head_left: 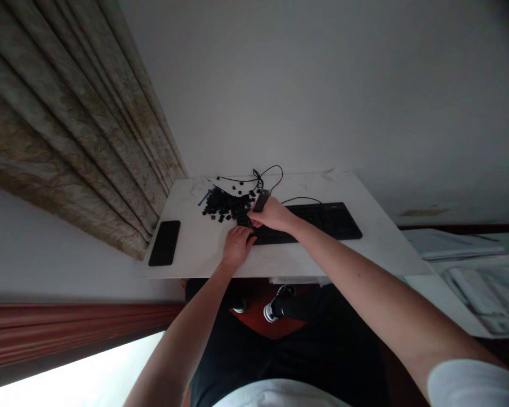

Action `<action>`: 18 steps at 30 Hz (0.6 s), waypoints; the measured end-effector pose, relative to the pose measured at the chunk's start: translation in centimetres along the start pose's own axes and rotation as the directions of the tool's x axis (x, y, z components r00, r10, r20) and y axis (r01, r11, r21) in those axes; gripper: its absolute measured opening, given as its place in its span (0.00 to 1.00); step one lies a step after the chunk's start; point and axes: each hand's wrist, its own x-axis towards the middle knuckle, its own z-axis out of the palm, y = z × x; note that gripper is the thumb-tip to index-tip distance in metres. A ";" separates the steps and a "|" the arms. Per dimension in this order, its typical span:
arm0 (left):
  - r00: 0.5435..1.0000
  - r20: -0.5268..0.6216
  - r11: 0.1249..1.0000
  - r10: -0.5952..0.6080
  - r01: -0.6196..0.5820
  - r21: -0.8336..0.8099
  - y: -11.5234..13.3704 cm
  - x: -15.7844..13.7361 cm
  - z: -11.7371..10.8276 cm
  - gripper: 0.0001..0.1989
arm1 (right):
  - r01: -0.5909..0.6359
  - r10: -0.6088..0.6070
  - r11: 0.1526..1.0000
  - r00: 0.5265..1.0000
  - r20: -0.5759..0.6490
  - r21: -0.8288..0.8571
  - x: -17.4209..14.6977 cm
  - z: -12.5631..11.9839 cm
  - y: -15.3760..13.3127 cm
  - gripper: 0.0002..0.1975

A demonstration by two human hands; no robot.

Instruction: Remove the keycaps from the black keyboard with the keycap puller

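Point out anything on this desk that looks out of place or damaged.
Black keycaps lie loose in a scattered heap by the left end of the keyboard; they would normally be fitted on one. Details are too small to judge damage.

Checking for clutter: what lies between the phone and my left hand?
Only bare white tabletop separates the phone and the left hand in the head view; small black pieces lie farther back.

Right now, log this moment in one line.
right hand: holding dark tool over keyboard; left hand: at keyboard's left end; nearby: loose black pieces
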 end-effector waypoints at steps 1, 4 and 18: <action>1.000 0.000 1.000 -0.001 0.001 -0.006 0.0 -0.1 0.0 0.06 | 0.004 -0.005 0.999 1.000 -0.008 -0.035 0.5 -0.9 -0.8 0.09; 0.999 -0.029 0.998 -0.022 0.021 -0.058 -0.1 -0.4 0.0 0.07 | -0.022 0.022 1.000 0.999 -0.028 0.000 1.7 -3.3 -1.9 0.07; 0.922 -0.190 0.912 -0.337 0.270 -0.310 -0.3 -1.0 -0.2 0.09 | 0.063 0.412 0.585 0.835 -0.363 0.809 -9.1 3.3 11.2 0.21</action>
